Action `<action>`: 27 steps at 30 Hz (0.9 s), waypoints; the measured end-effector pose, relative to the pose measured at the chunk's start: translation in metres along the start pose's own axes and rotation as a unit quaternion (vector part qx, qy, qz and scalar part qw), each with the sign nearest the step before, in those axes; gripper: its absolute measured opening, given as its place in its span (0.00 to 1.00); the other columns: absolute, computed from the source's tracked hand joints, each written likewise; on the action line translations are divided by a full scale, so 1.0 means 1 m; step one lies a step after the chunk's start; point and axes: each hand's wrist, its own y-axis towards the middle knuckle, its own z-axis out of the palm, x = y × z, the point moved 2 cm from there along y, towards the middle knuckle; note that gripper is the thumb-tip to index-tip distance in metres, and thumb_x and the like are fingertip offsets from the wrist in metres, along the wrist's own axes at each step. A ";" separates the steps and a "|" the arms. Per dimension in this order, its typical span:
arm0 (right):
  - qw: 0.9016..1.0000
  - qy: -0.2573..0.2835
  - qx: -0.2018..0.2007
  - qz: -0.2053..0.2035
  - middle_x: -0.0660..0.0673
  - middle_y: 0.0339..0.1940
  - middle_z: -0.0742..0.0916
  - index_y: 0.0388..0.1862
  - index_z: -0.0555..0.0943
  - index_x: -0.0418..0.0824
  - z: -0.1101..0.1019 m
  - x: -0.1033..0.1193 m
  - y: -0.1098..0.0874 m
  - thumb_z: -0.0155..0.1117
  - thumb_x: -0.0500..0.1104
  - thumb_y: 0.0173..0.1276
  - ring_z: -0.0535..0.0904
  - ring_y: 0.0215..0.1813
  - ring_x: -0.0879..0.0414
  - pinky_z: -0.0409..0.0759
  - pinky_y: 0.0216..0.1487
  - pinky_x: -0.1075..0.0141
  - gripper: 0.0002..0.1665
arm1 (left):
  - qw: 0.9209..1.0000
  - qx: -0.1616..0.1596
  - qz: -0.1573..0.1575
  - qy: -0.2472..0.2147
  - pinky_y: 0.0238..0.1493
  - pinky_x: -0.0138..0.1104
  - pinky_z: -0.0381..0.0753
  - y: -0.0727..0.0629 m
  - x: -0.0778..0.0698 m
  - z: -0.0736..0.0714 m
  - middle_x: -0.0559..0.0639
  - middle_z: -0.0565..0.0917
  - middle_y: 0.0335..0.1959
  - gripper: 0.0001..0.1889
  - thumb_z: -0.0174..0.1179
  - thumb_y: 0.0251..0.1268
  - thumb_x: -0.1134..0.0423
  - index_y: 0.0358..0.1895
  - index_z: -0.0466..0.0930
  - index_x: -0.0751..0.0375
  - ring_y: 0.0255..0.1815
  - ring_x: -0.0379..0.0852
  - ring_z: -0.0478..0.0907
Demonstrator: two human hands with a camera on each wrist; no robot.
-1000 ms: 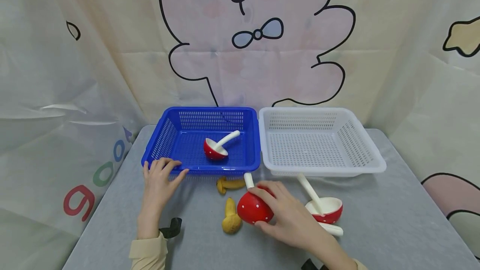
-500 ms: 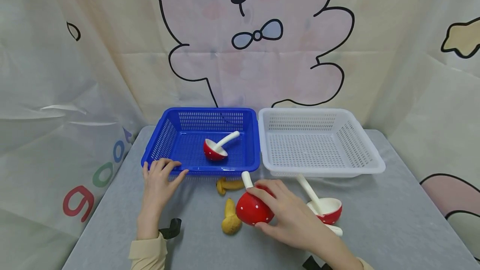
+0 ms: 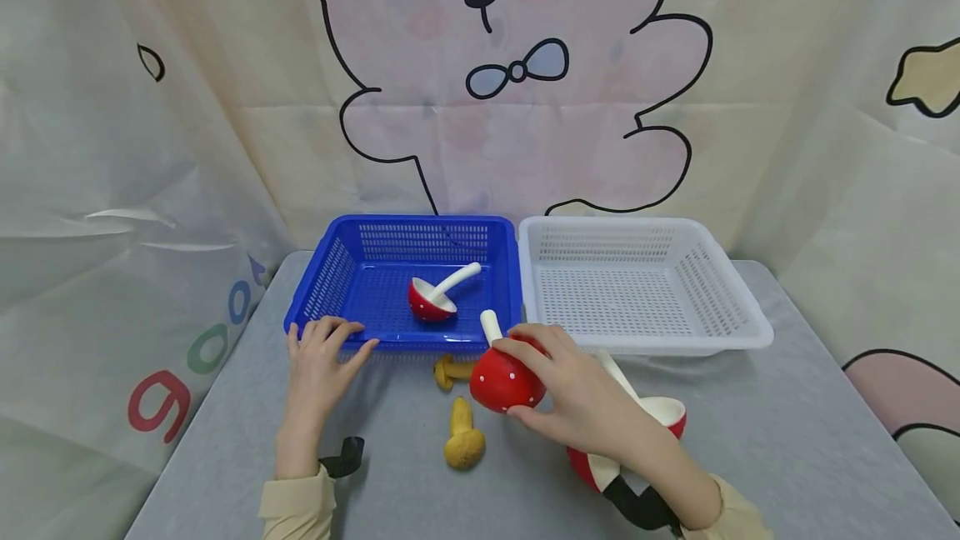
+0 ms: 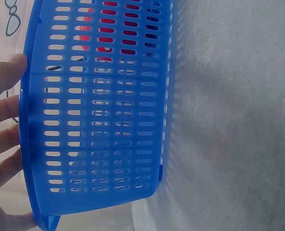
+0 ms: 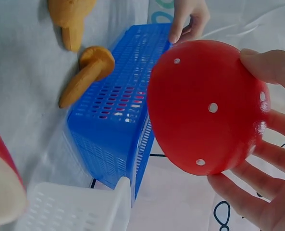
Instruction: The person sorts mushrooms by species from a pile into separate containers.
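Observation:
My right hand [image 3: 592, 390] grips a toy mushroom [image 3: 504, 380] by its red, white-spotted cap, fingers spread round it in the right wrist view. Its white stem points up at the blue basket's front rim. The fingers of my left hand [image 3: 318, 365] rest on the front left rim of the blue basket [image 3: 442, 340]. Inside that basket lies another red toy mushroom [image 3: 431, 300], stem up to the right. Two yellow-brown toy mushrooms, one short [image 3: 463, 444] and one lying sideways [image 3: 447, 372], are on the table below the baskets.
A white basket [image 3: 645, 342] stands right beside the blue one. Under and behind my right forearm lie two more red toy mushrooms, one farther right [image 3: 671, 412] and one nearer [image 3: 583, 467], both partly hidden. A printed curtain [image 3: 480, 165] hangs behind the grey table [image 3: 405, 490].
My right hand has lifted the red mushroom and carried it forward, closer to the blue basket. The left hand stays at the rim.

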 end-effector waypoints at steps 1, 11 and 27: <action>1.000 0.001 -0.002 0.000 0.48 0.62 0.76 0.65 0.71 0.54 -0.001 -0.001 0.004 0.81 0.50 0.44 0.72 0.61 0.53 0.86 0.41 0.62 0.47 | 1.000 -0.002 0.002 -0.001 0.67 0.70 0.49 0.000 0.000 0.000 0.56 0.80 0.40 0.16 0.73 0.51 0.53 0.39 0.84 0.59 0.49 0.58 0.72; 0.999 0.031 -0.018 0.004 0.47 0.64 0.75 0.66 0.70 0.52 0.003 -0.015 0.041 0.77 0.49 0.52 0.70 0.64 0.52 0.85 0.46 0.60 0.42 | 1.000 -0.007 0.010 -0.003 0.67 0.70 0.50 0.000 -0.002 0.002 0.55 0.80 0.39 0.16 0.73 0.50 0.52 0.38 0.85 0.59 0.48 0.58 0.73; 0.999 0.047 -0.014 0.010 0.46 0.65 0.73 0.68 0.68 0.50 0.028 -0.035 0.089 0.73 0.50 0.56 0.69 0.65 0.50 0.84 0.51 0.55 0.41 | 1.000 -0.007 0.000 -0.006 0.67 0.70 0.49 0.000 0.000 -0.001 0.55 0.80 0.39 0.16 0.73 0.50 0.53 0.38 0.85 0.59 0.48 0.57 0.72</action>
